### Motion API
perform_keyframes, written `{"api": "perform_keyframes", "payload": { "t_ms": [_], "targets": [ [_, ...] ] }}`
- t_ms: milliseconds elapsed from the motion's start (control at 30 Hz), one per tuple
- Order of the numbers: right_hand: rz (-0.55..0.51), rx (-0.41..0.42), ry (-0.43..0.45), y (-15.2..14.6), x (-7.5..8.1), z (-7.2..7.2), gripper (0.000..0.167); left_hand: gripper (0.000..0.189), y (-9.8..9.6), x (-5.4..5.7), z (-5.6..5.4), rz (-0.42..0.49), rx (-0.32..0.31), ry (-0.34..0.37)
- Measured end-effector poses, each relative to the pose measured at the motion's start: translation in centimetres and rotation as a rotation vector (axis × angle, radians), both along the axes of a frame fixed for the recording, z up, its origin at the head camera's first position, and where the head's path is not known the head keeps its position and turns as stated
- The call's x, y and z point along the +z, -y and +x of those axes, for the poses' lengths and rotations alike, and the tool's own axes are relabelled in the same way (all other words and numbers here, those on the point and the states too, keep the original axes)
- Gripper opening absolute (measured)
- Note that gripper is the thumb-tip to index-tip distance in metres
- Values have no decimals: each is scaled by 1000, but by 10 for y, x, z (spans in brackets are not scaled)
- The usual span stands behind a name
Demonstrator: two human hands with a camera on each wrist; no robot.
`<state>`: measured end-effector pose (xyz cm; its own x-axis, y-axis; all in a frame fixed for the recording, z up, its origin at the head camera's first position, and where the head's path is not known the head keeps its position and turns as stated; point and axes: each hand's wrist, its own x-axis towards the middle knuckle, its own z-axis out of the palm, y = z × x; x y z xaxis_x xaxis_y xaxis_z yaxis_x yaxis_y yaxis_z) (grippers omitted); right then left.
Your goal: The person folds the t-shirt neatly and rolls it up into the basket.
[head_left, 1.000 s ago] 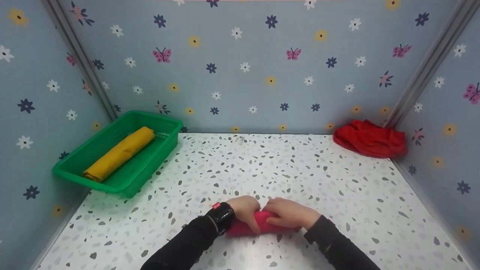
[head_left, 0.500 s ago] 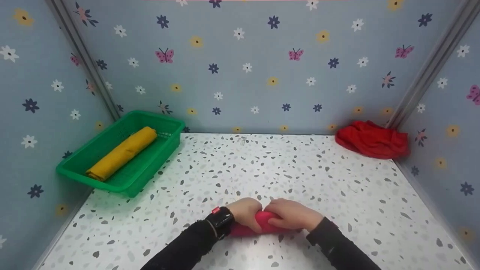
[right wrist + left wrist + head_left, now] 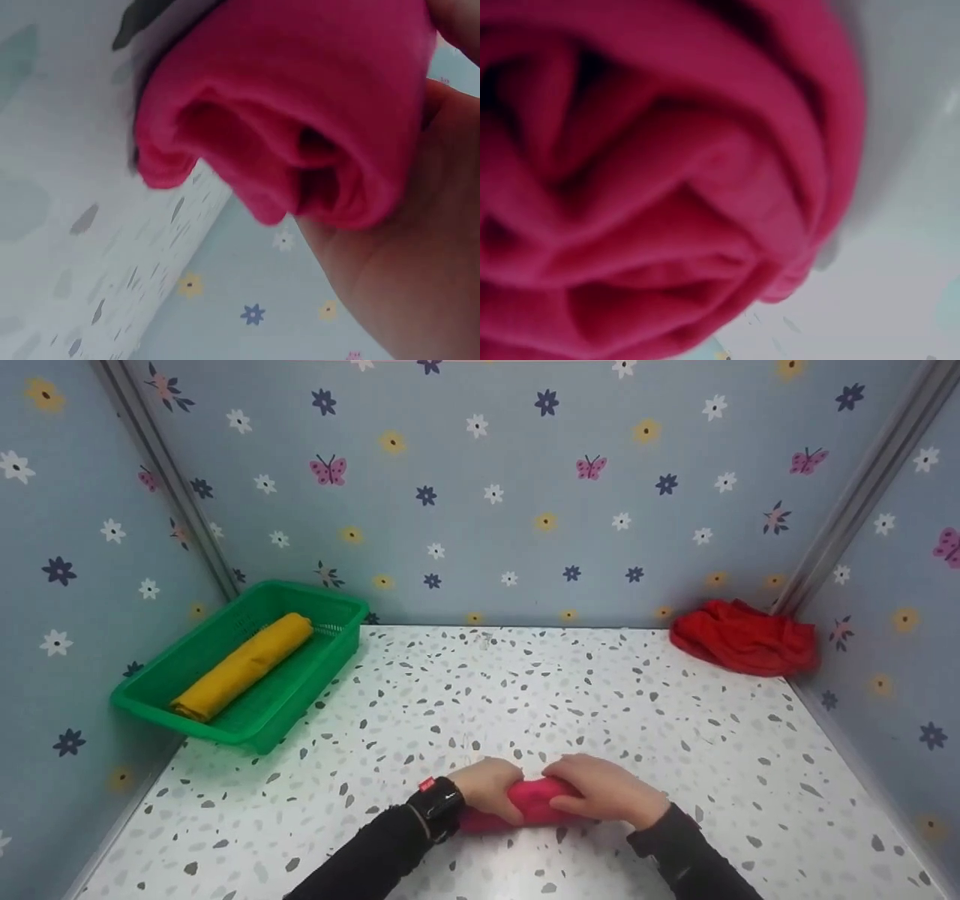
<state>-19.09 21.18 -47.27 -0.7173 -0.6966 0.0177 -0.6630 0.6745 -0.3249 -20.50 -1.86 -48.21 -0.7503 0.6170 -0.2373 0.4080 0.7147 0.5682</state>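
A rolled pink cloth (image 3: 534,804) lies on the speckled table (image 3: 525,697) near its front edge. My left hand (image 3: 491,784) grips the roll's left part and my right hand (image 3: 604,792) grips its right part, fingers curled over the top. The left wrist view is filled by the roll's folded end (image 3: 660,187). In the right wrist view the other end of the pink roll (image 3: 285,127) shows its spiral layers, with my right palm (image 3: 397,262) beside it. A black watch (image 3: 439,804) sits on my left wrist.
A green basket (image 3: 315,660) stands at the back left corner with a rolled yellow cloth (image 3: 244,664) inside. A crumpled red cloth (image 3: 742,639) lies in the back right corner. Flowered walls enclose the table on three sides.
My right hand has slid a little to the right along the pink roll, showing more of its middle. My left hand has barely moved.
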Motion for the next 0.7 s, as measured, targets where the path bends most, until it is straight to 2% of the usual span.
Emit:
{"api": "perform_keyframes", "payload": {
  "t_ms": [233, 500, 700],
  "targets": [
    [-34, -85, 16, -19, 3, 7, 42, 26, 3, -4, 2, 15, 24, -2],
    [-61, -140, 44, -29, 0, 7, 42, 27, 11, -6, 7, 43, 37, -35],
    [-104, -137, 27, -30, -4, 6, 43, 28, 21, -6, 13, 63, 70, -75]
  ]
}}
